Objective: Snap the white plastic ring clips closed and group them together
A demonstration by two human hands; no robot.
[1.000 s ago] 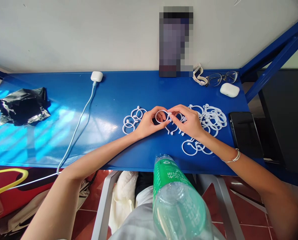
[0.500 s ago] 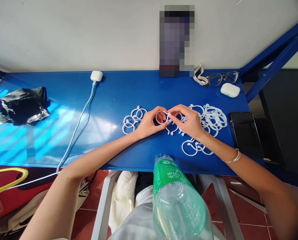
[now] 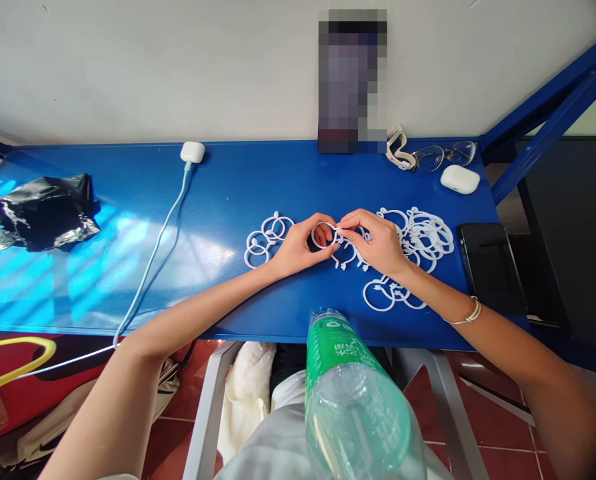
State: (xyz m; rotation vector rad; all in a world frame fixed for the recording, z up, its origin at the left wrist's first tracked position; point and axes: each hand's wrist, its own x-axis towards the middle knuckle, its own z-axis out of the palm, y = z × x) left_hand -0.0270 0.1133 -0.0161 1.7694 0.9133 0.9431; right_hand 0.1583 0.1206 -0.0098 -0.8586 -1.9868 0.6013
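Above the table, my left hand (image 3: 298, 245) is closed around a white plastic curtain ring (image 3: 319, 228), thumb and fingers on either side of it. My right hand (image 3: 375, 240) pinches the same ring at its clasp end, the fingertips of both hands almost meeting; the clasp is partly covered. Several open curtain rings (image 3: 347, 257) lie below and between the hands. To the left of my left hand rests a small group of rings (image 3: 257, 252). A larger heap of rings (image 3: 431, 237) spreads beside and behind my right hand, with a few more rings (image 3: 379, 296) nearer the table's front edge.
On the blue table (image 3: 238, 180) are a black plastic bag (image 3: 43, 213), a white charger (image 3: 193, 153) with cable, eyeglasses (image 3: 445, 157), a white earbud case (image 3: 460, 179) and a phone (image 3: 493, 267). A green-labelled bottle (image 3: 358, 407) stands upright before my body at the front edge.
My hands stay in nearly the same place on the ring. The right fingers have shifted very slightly at the clasp. The other things have not moved.
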